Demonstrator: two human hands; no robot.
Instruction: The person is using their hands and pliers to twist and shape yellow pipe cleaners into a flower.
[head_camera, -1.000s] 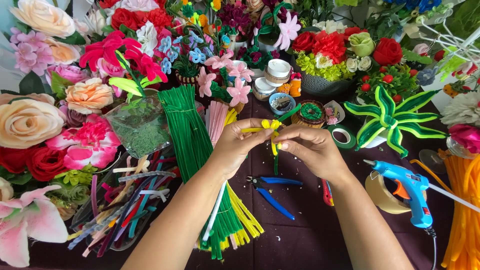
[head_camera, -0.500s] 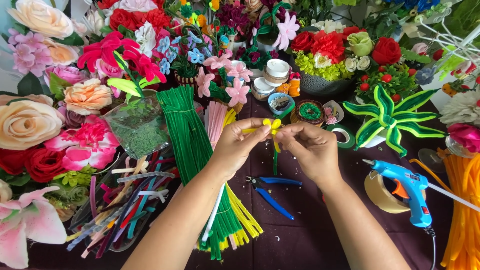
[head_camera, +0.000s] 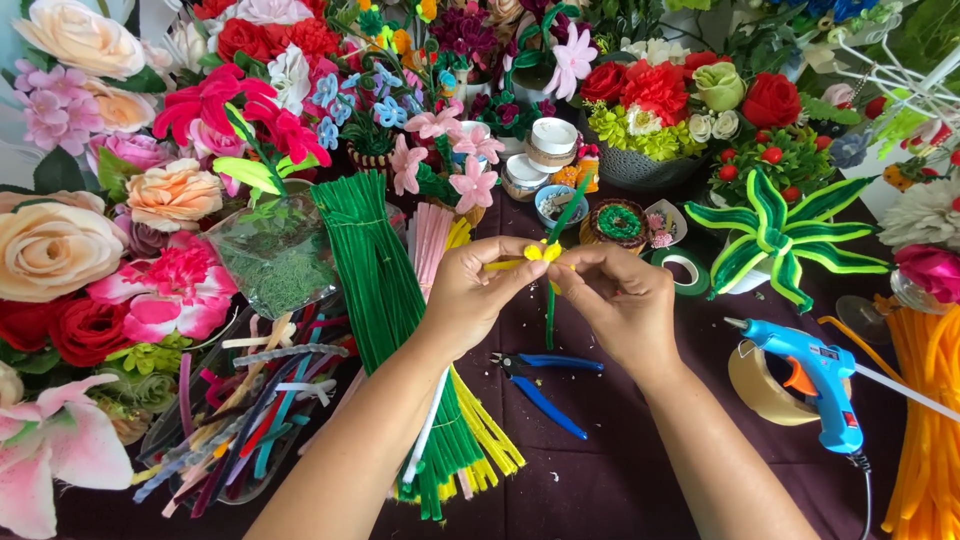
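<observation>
From the head camera we see our left hand (head_camera: 478, 290) and right hand (head_camera: 618, 300) meeting above the dark purple cloth-covered bench (head_camera: 620, 480), fingertips pinched together on a small yellow pipe-cleaner flower (head_camera: 543, 252) held up between them. Both hands are closed narrowly on it, the left also gripping a short yellow strand that sticks out to its side, and a thin green pipe-cleaner stem (head_camera: 551, 310) hangs down from the flower between the two palms. Just below the hands lie blue-handled pliers (head_camera: 545, 385) flat on the bench. Under our left forearm runs a long bundle of green pipe cleaners (head_camera: 375, 270), with yellow ends fanning out near us. To the right, a blue hot-glue gun (head_camera: 815, 375) rests against a roll of tan tape (head_camera: 755, 385). Bright artificial flowers (head_camera: 170, 195) crowd the left side and the far edge.
</observation>
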